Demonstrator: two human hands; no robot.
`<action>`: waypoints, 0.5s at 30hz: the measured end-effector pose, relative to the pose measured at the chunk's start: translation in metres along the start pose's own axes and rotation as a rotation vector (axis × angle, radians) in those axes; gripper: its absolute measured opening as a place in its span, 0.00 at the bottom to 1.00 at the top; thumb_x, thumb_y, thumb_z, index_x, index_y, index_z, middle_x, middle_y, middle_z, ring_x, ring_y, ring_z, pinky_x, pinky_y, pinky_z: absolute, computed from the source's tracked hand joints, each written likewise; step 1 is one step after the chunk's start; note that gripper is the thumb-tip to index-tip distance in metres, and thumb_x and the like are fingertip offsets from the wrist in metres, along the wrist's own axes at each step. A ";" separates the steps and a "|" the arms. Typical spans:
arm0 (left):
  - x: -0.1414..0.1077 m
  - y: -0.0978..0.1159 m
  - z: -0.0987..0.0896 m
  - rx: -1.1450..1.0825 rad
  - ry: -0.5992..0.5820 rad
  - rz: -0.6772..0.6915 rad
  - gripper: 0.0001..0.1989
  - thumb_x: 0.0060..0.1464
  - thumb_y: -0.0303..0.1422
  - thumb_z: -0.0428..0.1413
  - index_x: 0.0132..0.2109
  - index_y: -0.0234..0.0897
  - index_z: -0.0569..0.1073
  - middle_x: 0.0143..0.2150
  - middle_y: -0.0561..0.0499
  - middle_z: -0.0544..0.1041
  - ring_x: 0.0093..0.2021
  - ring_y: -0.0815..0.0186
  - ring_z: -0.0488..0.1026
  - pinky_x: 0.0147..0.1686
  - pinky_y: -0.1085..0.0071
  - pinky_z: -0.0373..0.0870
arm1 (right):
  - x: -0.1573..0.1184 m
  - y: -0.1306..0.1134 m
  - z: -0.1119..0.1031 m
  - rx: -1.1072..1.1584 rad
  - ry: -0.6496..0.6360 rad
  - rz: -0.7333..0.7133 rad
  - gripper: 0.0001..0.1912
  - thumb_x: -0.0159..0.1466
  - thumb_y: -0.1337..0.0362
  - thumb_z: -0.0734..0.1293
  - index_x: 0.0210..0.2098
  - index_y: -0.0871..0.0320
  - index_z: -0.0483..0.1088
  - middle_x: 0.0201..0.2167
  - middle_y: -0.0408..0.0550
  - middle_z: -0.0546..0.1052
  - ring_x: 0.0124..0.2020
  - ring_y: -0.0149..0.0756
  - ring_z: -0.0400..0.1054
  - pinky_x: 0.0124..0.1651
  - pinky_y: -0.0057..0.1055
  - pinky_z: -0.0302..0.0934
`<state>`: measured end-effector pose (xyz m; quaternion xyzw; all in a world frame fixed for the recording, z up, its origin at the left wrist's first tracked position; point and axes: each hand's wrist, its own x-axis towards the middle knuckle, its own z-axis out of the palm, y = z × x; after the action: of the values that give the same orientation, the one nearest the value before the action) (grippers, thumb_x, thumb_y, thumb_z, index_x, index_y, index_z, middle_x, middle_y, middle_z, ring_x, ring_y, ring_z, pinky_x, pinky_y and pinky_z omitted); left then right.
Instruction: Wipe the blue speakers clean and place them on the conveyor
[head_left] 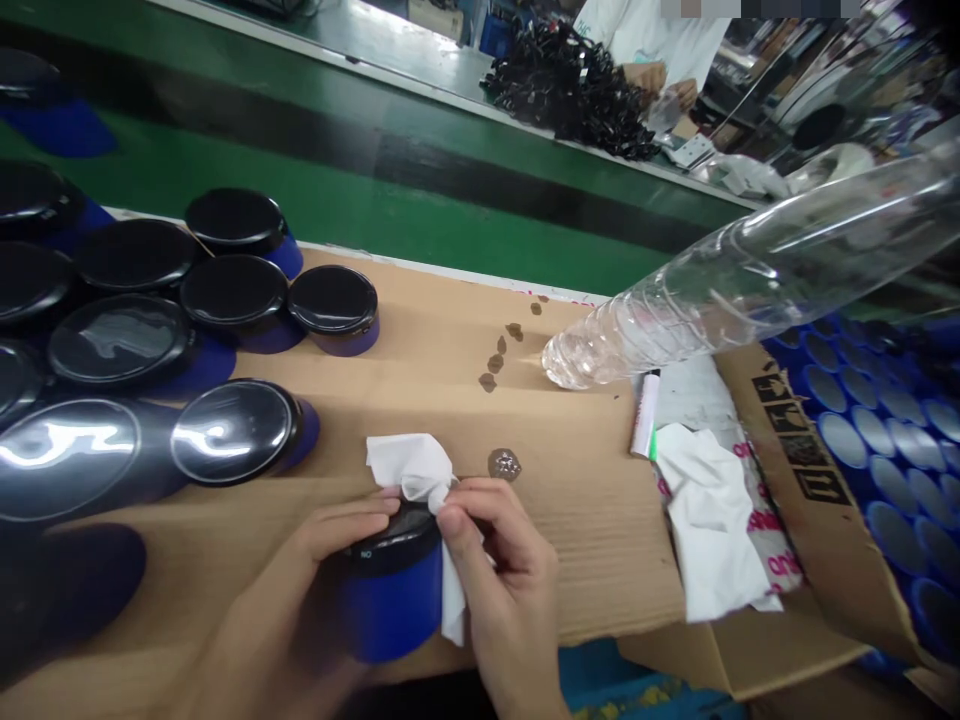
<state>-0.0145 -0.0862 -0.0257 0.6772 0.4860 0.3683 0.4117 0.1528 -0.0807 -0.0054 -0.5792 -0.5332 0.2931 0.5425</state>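
Note:
A blue cylindrical container with a black top (394, 600) stands near the front edge of the cardboard. My left hand (315, 560) is wrapped round its left side, fingertips on the black rim. Between the thumb and fingers of my right hand (499, 575) is pinched a white cloth (412, 462), pressed against the right edge of the black top. Part of the cloth hangs down the container's right side. A small wet spot (504, 463) lies on the cardboard just beyond my right hand.
Several similar blue containers with black tops (334, 308) stand at left. A clear plastic bottle (675, 290) is at right, near a marker (645, 415) and a second white cloth (712, 520). An open carton (817, 500) borders blue pieces. Across the green belt, a person's hands (652, 85) work.

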 end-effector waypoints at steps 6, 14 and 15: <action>0.005 0.002 0.003 -0.127 0.072 -0.026 0.24 0.54 0.24 0.59 0.54 0.54 0.71 0.57 0.60 0.78 0.58 0.71 0.77 0.59 0.83 0.71 | -0.026 -0.007 0.020 -0.055 0.111 -0.266 0.13 0.72 0.63 0.67 0.31 0.50 0.78 0.33 0.42 0.72 0.36 0.31 0.67 0.42 0.26 0.66; 0.011 0.006 -0.001 -0.054 0.148 -0.058 0.28 0.46 0.35 0.70 0.54 0.45 0.72 0.55 0.42 0.80 0.60 0.47 0.76 0.59 0.53 0.77 | -0.004 0.009 -0.004 0.053 -0.053 -0.016 0.12 0.68 0.72 0.67 0.41 0.51 0.82 0.36 0.41 0.81 0.37 0.25 0.78 0.41 0.15 0.70; 0.009 0.004 -0.002 -0.052 0.134 -0.037 0.28 0.46 0.35 0.70 0.54 0.45 0.72 0.55 0.42 0.80 0.61 0.47 0.76 0.60 0.53 0.77 | -0.006 0.009 -0.005 0.058 -0.050 -0.017 0.11 0.69 0.71 0.67 0.41 0.52 0.82 0.36 0.41 0.81 0.37 0.25 0.78 0.41 0.15 0.70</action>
<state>-0.0123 -0.0779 -0.0205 0.6309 0.5152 0.4175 0.4027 0.1582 -0.0865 -0.0142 -0.5510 -0.5428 0.3182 0.5482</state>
